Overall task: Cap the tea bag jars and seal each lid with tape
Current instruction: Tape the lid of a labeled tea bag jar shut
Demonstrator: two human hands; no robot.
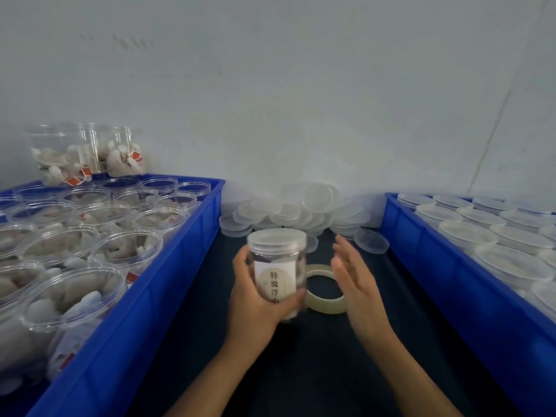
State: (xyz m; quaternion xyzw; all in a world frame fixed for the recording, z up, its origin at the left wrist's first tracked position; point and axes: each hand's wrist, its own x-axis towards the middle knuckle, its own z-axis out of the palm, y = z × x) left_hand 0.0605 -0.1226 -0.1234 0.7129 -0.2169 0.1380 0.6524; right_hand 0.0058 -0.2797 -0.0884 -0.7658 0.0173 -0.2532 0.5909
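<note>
I am looking at a small packing station, the kind found in a workshop or back room that bottles tea by hand. A blue crate (192,254) on the left holds many open jars (75,296) of tea bags; a second blue crate (445,266) on the right holds rows of capped jars (463,233). Loose lids (288,212) are heaped against a bare white wall (301,85), on a dark table (301,356).
</note>
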